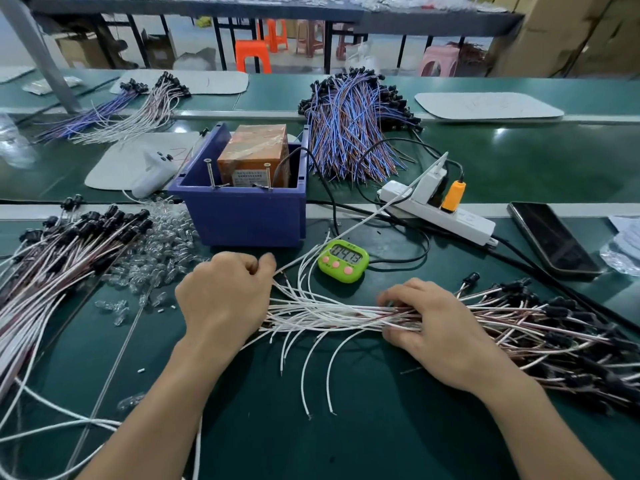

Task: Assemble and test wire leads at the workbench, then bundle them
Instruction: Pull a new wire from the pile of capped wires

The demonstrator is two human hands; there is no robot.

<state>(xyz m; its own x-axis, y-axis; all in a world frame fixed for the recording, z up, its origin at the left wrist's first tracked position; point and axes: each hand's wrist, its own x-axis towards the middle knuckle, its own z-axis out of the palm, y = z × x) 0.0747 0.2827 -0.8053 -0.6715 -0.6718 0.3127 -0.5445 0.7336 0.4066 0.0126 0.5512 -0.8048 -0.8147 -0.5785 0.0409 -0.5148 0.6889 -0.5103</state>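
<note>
I see a loose sheaf of wire leads (329, 313), thin white and reddish-brown insulated strands with black moulded sockets at one end, lying just in front of the green timer (343, 260). The timer is a rounded plastic block with pink buttons. My left hand (225, 296), in front of the timer and to its left, is curled into a loose fist, with thumb and forefinger pinching the bare tips of a few strands. My right hand (440, 327), in front of the timer and to its right, has its fingers curled over the sheaf and the thumb beneath, gripping it against the worktop (346, 427), a smooth dark green mat. Left of the timer lies a heap of small clear glass bulbs (159, 251). Behind the timer and to its left stands a blue plastic bin (242, 216). Behind the timer and to its right lies a white power strip (440, 213), and beyond that, to the right, a dark phone (550, 237).
</note>
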